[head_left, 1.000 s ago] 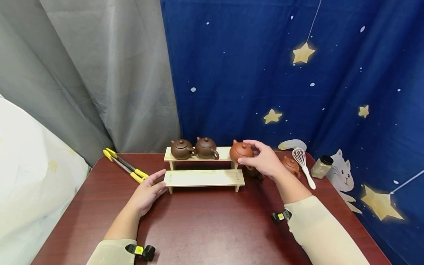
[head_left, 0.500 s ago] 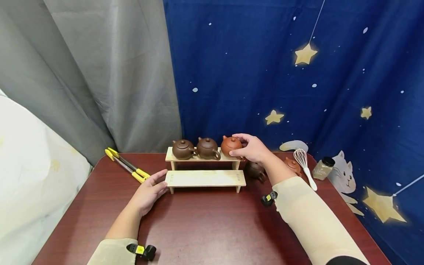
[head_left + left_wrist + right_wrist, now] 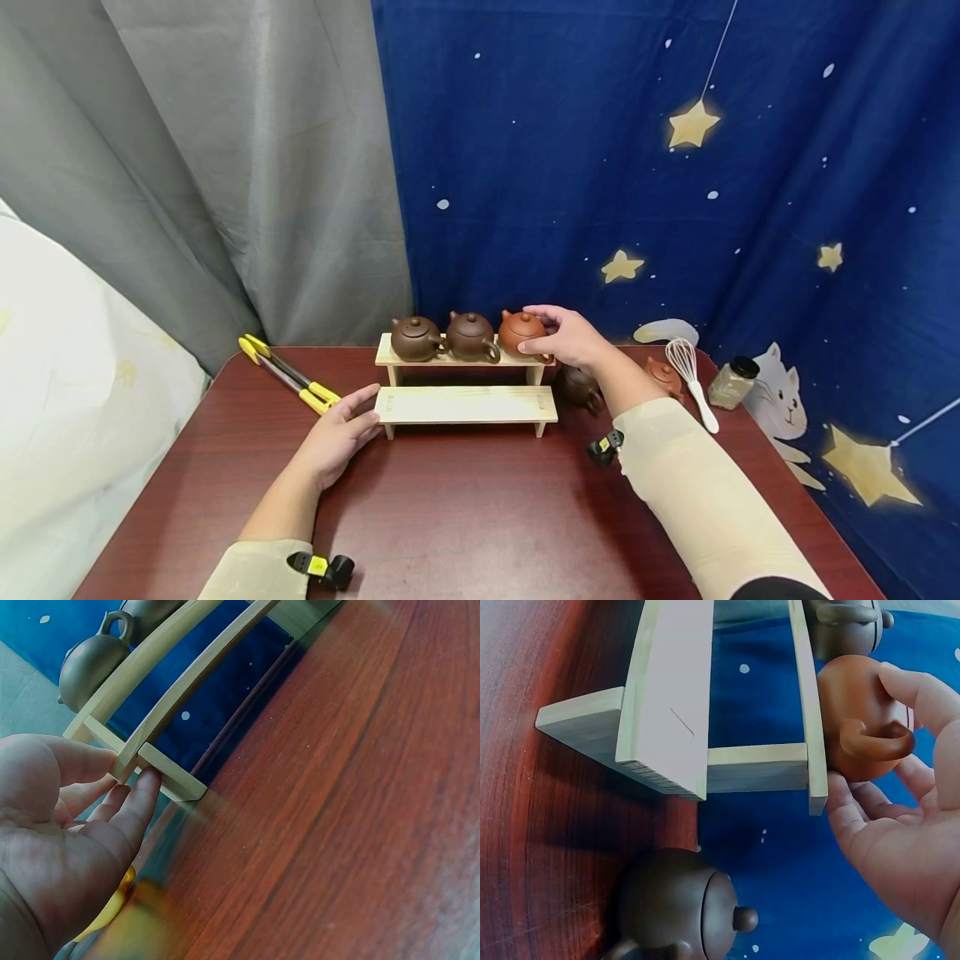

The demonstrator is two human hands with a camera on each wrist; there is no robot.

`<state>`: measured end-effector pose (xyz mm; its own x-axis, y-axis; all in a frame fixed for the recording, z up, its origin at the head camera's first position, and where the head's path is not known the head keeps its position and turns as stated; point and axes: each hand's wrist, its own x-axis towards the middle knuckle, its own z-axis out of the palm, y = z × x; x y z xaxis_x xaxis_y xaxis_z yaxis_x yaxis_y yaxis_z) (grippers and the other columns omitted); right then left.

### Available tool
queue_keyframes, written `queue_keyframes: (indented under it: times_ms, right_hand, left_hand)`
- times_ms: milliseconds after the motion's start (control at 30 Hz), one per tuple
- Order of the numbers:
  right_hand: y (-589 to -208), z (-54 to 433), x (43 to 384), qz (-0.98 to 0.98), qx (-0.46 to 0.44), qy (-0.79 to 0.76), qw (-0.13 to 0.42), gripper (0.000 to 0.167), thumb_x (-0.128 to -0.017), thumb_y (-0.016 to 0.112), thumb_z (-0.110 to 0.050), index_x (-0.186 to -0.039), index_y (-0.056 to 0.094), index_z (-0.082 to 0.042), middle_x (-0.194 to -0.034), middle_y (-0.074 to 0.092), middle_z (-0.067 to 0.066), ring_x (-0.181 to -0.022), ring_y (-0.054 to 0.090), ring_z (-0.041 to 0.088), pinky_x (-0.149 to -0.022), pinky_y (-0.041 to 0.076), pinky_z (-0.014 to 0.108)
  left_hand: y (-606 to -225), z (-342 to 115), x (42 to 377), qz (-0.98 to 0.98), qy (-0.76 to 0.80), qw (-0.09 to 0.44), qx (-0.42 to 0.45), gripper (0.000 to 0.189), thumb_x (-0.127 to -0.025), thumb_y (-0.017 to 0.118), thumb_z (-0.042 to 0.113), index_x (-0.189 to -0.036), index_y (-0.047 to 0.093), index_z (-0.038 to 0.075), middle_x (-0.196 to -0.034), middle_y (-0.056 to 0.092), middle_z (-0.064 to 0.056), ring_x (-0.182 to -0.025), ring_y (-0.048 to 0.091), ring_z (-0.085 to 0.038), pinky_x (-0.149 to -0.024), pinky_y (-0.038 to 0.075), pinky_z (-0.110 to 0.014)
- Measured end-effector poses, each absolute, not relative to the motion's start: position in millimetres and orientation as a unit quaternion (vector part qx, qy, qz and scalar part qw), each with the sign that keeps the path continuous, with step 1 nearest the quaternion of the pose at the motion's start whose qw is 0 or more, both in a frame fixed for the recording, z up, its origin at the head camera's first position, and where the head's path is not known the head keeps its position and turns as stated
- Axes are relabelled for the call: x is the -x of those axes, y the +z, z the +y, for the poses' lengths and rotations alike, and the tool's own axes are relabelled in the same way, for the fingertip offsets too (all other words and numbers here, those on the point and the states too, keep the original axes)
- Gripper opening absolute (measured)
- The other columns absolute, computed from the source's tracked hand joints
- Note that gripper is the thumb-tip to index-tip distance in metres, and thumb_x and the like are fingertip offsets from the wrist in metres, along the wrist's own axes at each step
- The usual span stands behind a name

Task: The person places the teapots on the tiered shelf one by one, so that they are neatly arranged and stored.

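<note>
A two-tier wooden stand (image 3: 465, 404) holds a row of teapots along its upper board. My right hand (image 3: 566, 337) grips the reddish clay teapot (image 3: 519, 331) at the upper board's right end, thumb on one side and fingers on the other. In the right wrist view, its looped handle (image 3: 877, 742) faces me and its base is right at the board. Left of it sit two dark brown teapots (image 3: 470, 337), upright with lids on. My left hand (image 3: 341, 437) holds the left end of the lower board; in the left wrist view, fingertips (image 3: 150, 780) touch that end and its leg.
Another dark teapot (image 3: 576, 387) stands on the table right of the stand. Farther right are a second reddish teapot (image 3: 663, 377), a whisk (image 3: 693, 383) and a black-lidded jar (image 3: 733, 382). Yellow-tipped tongs (image 3: 288, 375) lie at the left. Curtains (image 3: 540, 167) hang behind the table.
My right hand has moved left with the reddish teapot, bringing it beside the middle dark teapot on the upper board. The left hand has stayed at the stand's left end.
</note>
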<state>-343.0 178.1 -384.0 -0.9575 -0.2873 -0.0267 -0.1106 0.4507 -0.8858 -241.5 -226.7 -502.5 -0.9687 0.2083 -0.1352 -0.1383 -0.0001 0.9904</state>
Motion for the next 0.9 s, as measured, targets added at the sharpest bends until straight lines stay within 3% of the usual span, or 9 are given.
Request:
queue_keyframes:
  times_ms: [233, 467, 533, 733, 900]
  right_hand:
    - [-381.2, 184.3, 336.5, 0.849, 0.121, -0.51, 0.073, 0.077, -0.086, 0.09, -0.021, -0.155, 0.056, -0.015, -0.151, 0.059, 0.015, -0.135, 0.06, 0.036, -0.099, 0.061, 0.036]
    - [-375.9, 211.7, 320.2, 0.868, 0.12, -0.48, 0.035, 0.069, -0.091, 0.086, -0.026, -0.152, 0.058, -0.012, -0.155, 0.06, 0.017, -0.141, 0.059, 0.041, -0.104, 0.059, 0.046]
    - [-378.0, 223.5, 314.9, 0.871, 0.119, -0.477, 0.021, 0.066, -0.092, 0.085, -0.026, -0.151, 0.059, -0.011, -0.155, 0.06, 0.017, -0.141, 0.059, 0.041, -0.102, 0.06, 0.042]
    - [-392.7, 262.4, 296.8, 0.866, 0.092, -0.491, -0.009, 0.062, -0.098, 0.08, -0.025, -0.153, 0.056, -0.009, -0.154, 0.06, 0.019, -0.141, 0.059, 0.04, -0.09, 0.055, 0.015]
    - [-410.9, 297.7, 289.9, 0.86, 0.063, -0.506, -0.025, 0.064, -0.1, 0.077, -0.022, -0.155, 0.052, -0.004, -0.153, 0.058, 0.026, -0.137, 0.062, 0.037, -0.087, 0.053, 0.009]
  left_hand:
    - [-502.7, -226.1, 240.3, 0.697, 0.706, 0.123, -0.023, 0.065, -0.112, 0.048, 0.006, -0.171, 0.02, 0.005, -0.175, 0.026, -0.019, -0.133, 0.056, -0.003, -0.103, 0.053, -0.016]
    - [-503.1, -225.4, 240.9, 0.696, 0.707, 0.123, -0.024, 0.065, -0.112, 0.048, 0.006, -0.171, 0.02, 0.005, -0.175, 0.026, -0.02, -0.139, 0.054, -0.011, -0.107, 0.053, -0.02]
    - [-503.4, -224.9, 241.3, 0.697, 0.706, 0.123, -0.022, 0.065, -0.112, 0.048, 0.006, -0.171, 0.02, 0.006, -0.175, 0.027, -0.019, -0.139, 0.055, -0.011, -0.106, 0.053, -0.018]
    - [-504.0, -225.6, 242.1, 0.696, 0.707, 0.123, -0.018, 0.064, -0.112, 0.048, 0.006, -0.171, 0.022, 0.007, -0.175, 0.027, -0.018, -0.134, 0.056, -0.005, -0.103, 0.053, -0.016]
    - [-503.1, -225.2, 241.5, 0.693, 0.71, 0.122, -0.02, 0.065, -0.112, 0.048, 0.005, -0.171, 0.021, 0.006, -0.175, 0.027, -0.018, -0.129, 0.057, 0.0, -0.102, 0.053, -0.015]
